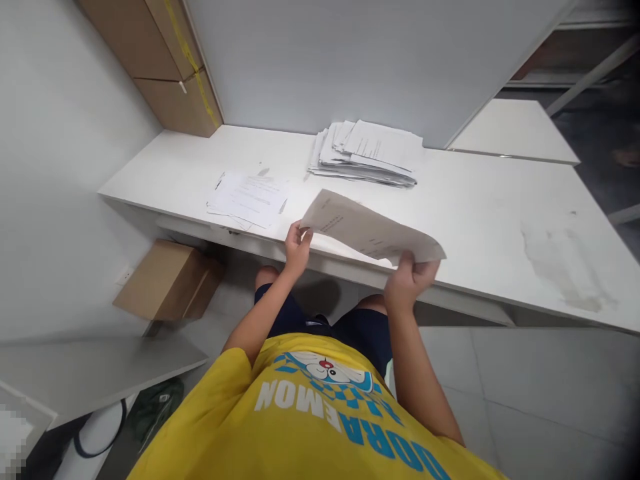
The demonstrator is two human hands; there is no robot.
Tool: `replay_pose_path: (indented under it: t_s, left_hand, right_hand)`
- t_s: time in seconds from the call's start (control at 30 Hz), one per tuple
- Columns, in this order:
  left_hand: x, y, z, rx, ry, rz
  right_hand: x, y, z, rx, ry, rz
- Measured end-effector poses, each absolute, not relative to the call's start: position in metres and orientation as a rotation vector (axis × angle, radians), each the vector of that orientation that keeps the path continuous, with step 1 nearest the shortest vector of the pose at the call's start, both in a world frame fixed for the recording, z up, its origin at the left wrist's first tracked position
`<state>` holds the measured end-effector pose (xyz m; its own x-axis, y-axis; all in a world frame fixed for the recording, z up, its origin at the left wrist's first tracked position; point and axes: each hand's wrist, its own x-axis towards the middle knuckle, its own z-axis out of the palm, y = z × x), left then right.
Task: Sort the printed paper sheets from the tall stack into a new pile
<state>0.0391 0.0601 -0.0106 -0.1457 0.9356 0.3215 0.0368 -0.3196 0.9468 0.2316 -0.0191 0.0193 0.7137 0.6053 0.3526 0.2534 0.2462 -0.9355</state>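
Observation:
A printed sheet of paper (367, 227) is held up over the front edge of the white desk, bowed slightly between my two hands. My left hand (299, 250) pinches its left end between thumb and fingers. At the right end, my right hand (411, 283) grips the lower corner, thumb on the near face. Left of the sheet, a few loose printed papers (247, 199) lie spread on the desk. Behind it sits a thick, uneven stack of papers (370, 153). Whether the held paper is one sheet or more, I cannot tell.
Cardboard boxes (173, 73) stand stacked at the desk's back left corner. Another cardboard box (160, 280) is below the desk's left end. A grey panel (345, 60) rises along the back of the white desk (480, 220). Grey stains mark the desk's right side.

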Motion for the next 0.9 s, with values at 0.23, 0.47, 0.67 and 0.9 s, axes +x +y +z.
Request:
replay_pose_path:
  t_s: [0.23,0.47,0.67,0.9]
  left_hand:
    - [0.036,0.077,-0.032,1.591,1.329,1.471]
    - [0.024,0.110,-0.036,1.585,1.250,1.410]
    - [0.032,0.102,-0.029,1.480,1.252,1.459]
    - [0.034,0.098,-0.021,1.512,1.213,1.420]
  right_hand:
    - [0.218,0.010,-0.009,-1.266,-0.667,0.532]
    - [0.220,0.037,-0.006,-1.161,-0.740,0.640]
    - [0.216,0.032,-0.003,-1.174,-0.846,0.682]
    - [0.215,0.034,-0.003,-1.380,-0.925,0.575]
